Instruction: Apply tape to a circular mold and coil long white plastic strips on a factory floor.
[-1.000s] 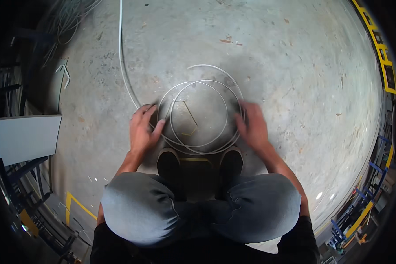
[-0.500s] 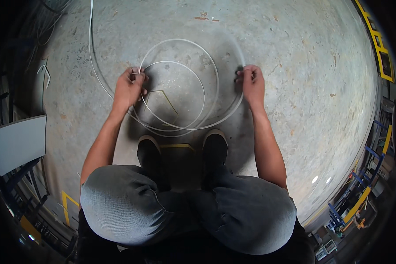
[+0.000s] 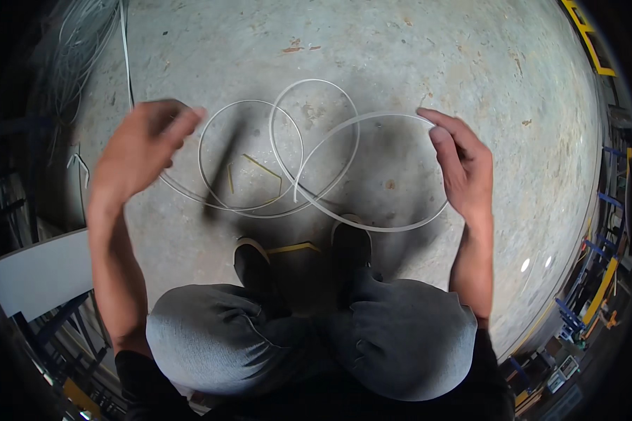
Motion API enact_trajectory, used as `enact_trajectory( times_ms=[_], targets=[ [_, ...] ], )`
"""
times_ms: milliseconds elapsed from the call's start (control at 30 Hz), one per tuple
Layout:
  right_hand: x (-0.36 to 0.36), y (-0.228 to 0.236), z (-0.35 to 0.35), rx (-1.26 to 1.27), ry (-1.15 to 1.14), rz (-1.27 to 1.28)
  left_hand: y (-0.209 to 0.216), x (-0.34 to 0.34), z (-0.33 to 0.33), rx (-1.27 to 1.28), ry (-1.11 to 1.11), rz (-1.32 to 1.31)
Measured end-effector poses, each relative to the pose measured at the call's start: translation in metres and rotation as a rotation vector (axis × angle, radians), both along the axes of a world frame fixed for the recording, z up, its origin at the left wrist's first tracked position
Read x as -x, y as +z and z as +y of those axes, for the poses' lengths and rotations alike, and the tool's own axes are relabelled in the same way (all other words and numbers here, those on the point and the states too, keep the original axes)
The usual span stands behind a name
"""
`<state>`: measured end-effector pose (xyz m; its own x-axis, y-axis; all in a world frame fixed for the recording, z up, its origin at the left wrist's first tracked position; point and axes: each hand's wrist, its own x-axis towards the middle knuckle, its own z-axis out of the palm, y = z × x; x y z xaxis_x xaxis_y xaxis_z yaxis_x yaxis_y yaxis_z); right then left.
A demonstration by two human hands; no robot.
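Note:
A long, thin white flexible strip lies in several overlapping loops above the floor in front of my feet. Its free end shows near the middle of the loops. My right hand pinches the right-hand loop between thumb and forefinger. At the left, my left hand is raised with bent fingers, smeared by motion. The strip runs down from the far left and passes behind that hand; whether the fingers grip it is hidden.
Bent yellow pieces lie on the concrete floor within the loops. A tangle of pale strands is at the far left, above a white panel. Yellow and blue racks line the right side.
My left hand has left the loops and moved left. My right hand has moved right with its loop, spreading the loops apart. The view has shifted slightly.

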<state>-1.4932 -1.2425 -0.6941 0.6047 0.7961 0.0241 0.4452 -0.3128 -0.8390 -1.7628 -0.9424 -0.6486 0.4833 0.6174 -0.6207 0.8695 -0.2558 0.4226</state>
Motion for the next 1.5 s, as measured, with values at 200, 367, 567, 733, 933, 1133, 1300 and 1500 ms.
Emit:
enact_trajectory(
  times_ms=[200, 367, 567, 733, 933, 1133, 1300, 1500],
  targets=[
    [-0.004, 0.083, 0.140, -0.397, 0.812, -0.299, 0.066, -0.012, -0.052, 0.181, -0.201, -0.695],
    [0.030, 0.082, 0.223, -0.336, 0.843, -0.300, 0.095, 0.087, -0.052, 0.790, 0.700, -1.241],
    [0.100, -0.185, 0.195, -0.049, 0.252, 0.508, 0.150, 0.241, -0.047, 0.410, 0.805, -2.019],
    [0.202, -0.186, 0.168, -0.278, 0.022, 0.795, 0.204, 0.289, -0.086, -0.191, 0.360, -1.870],
    [0.150, -0.082, 0.158, 0.223, 0.802, 0.346, 0.057, 0.084, -0.075, -0.383, 0.166, -1.192],
    [0.077, -0.060, 0.120, 0.395, 1.038, 0.892, -0.030, 0.000, -0.066, 0.003, -0.539, -0.393],
    [0.062, -0.081, 0.074, 0.638, 0.855, 0.966, -0.055, -0.012, -0.093, -0.377, -0.973, -0.163],
    [0.088, -0.076, 0.062, 0.604, 0.622, 1.252, -0.099, 0.021, -0.074, -0.805, -1.266, -0.255]
  ],
)
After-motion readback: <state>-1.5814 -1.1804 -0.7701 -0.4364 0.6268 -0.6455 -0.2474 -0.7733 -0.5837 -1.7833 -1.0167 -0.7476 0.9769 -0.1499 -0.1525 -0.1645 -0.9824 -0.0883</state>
